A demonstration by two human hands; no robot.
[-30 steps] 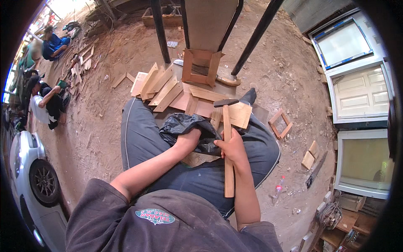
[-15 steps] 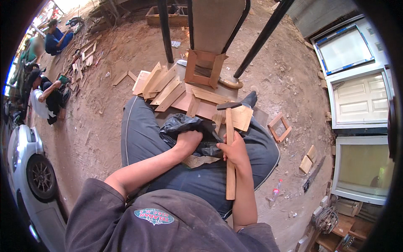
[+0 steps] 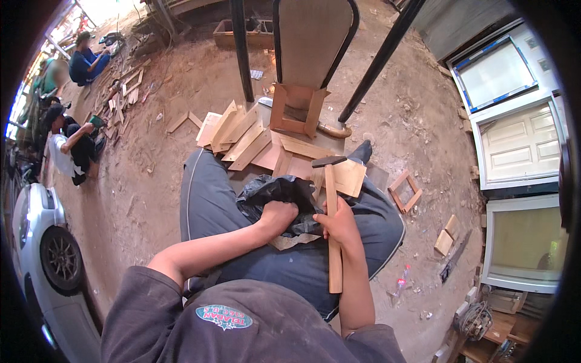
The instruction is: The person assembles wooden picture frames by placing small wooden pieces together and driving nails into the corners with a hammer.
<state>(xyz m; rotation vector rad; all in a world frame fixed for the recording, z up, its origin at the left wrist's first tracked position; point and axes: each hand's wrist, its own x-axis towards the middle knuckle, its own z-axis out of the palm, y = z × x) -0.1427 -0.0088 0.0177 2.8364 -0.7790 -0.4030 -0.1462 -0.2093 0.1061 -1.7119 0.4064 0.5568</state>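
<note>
My left hand [image 3: 279,216] is curled at the mouth of a crumpled black plastic bag [image 3: 260,190] on my lap. Its fingertips dip into the folds, so what they grip is hidden. My right hand [image 3: 340,222] is closed round the wooden handle of a hammer [image 3: 331,187], with the dark head pointing away from me. The thumb of that hand also presses on the bag's edge. Beyond the bag lie mitred wooden pieces [image 3: 248,147] in a stack, a flat pale wood piece [image 3: 349,176] and a small wooden frame [image 3: 296,112] standing against a chair.
A wooden chair [image 3: 315,42] with dark legs stands ahead. Another small frame [image 3: 405,190], wood blocks [image 3: 446,236] and a saw-like dark tool [image 3: 455,257] lie on the ground at right, near white panels [image 3: 517,142]. A car [image 3: 57,254] and several people [image 3: 66,142] are at left.
The view has shifted slightly. My left hand has moved a little deeper toward the bag's opening, while my right hand keeps its hold on the hammer.
</note>
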